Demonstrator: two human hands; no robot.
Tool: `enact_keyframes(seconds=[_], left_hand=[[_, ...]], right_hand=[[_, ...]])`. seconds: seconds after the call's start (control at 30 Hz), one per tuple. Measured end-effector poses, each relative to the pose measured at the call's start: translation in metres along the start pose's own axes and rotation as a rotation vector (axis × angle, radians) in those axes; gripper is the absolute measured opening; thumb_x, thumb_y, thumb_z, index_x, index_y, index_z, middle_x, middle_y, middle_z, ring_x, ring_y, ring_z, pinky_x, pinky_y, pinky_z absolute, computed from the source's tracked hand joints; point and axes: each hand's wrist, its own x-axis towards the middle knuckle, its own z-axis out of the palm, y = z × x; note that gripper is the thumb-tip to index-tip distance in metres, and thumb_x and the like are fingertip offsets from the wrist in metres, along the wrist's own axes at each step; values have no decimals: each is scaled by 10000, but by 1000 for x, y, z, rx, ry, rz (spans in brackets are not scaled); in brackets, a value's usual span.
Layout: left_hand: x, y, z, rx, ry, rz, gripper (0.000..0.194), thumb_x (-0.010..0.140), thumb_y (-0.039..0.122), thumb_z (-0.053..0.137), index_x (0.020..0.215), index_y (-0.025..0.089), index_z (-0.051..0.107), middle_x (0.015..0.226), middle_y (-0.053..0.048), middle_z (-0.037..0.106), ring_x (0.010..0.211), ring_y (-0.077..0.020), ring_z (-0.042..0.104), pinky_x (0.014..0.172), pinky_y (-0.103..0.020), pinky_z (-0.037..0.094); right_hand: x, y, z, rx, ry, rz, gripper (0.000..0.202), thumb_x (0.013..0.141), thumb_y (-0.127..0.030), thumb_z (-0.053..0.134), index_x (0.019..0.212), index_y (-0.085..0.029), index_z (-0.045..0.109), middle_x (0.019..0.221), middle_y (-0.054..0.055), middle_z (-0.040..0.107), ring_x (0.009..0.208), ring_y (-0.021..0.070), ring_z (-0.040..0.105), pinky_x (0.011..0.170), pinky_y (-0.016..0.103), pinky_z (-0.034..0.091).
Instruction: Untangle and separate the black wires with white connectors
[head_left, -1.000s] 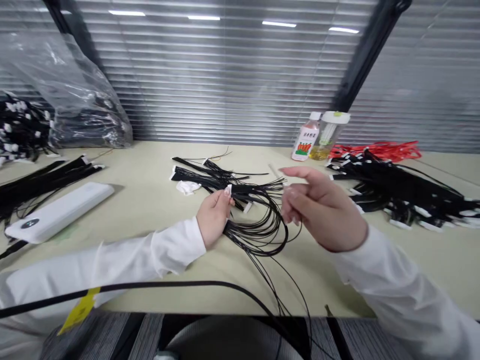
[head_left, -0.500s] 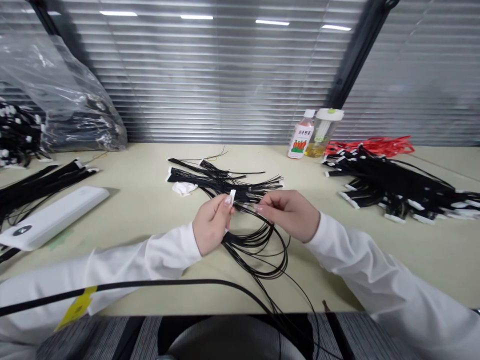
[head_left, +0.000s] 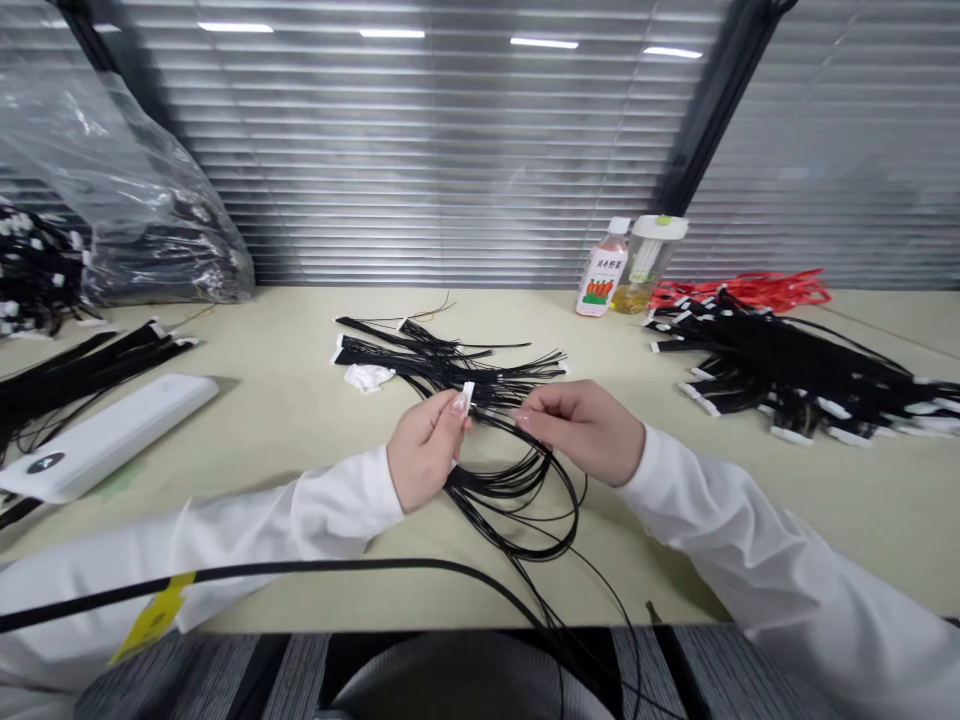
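Observation:
Between thumb and fingers, my left hand (head_left: pixel 429 447) pinches a small white connector (head_left: pixel 469 397) that stands upright. Thin black wires (head_left: pixel 517 485) run from around that hand and loop down over the table. My right hand (head_left: pixel 581 430) is closed in a pinch on a black wire to the right of the connector; its fingertips partly hide the wire. Just beyond both hands lies a bundle of black cables (head_left: pixel 480 370) with white connectors at the left and frayed thin ends at the right. A crumpled white scrap (head_left: pixel 369 377) lies beside it.
A white power bank (head_left: pixel 124 430) and black cables (head_left: pixel 90 365) lie at left, near a clear plastic bag (head_left: pixel 169 230). At right are a pile of black cables (head_left: pixel 795 365), red strips (head_left: pixel 772 291), a bottle (head_left: pixel 602 270) and a cup (head_left: pixel 649 262). A thick black cable (head_left: pixel 337 565) crosses in front.
Both hands stay nearly in place, with my right hand shifted very slightly to the right. The wire loop below has moved a little rightward too.

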Motion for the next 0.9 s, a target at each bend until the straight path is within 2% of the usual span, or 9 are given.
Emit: enact_keyframes(seconds=[0.37, 0.5, 0.67, 0.9], left_hand=[[0, 2, -1, 83, -122, -17, 374, 819, 449, 270, 642, 160, 427, 438, 45, 400, 415, -54, 366, 445, -181, 317], [0, 3, -1, 84, -121, -20, 374, 820, 446, 265, 644, 159, 427, 436, 44, 398, 414, -55, 362, 443, -181, 314], [-1, 3, -1, 103, -139, 2, 369, 821, 442, 265, 652, 160, 431, 441, 45, 399, 416, -56, 372, 449, -183, 319], [-2, 4, -1, 133, -169, 20, 371, 825, 437, 256, 655, 160, 435, 440, 43, 403, 420, -57, 384, 456, -181, 328]], right_hand=[[0, 0, 4, -36, 11, -74, 293, 750, -373, 452, 615, -118, 500, 518, -32, 381, 507, 38, 323, 480, 172, 276], [1, 0, 4, -70, 28, -56, 286, 741, -379, 465, 619, -123, 498, 513, -35, 401, 491, 36, 330, 470, 170, 270], [2, 1, 5, -208, 48, -110, 243, 771, -344, 432, 684, -136, 521, 541, -34, 436, 509, 40, 353, 502, 171, 280], [0, 2, 3, -417, -18, -246, 163, 786, -229, 410, 674, -153, 501, 576, -35, 480, 538, 40, 386, 563, 172, 288]])
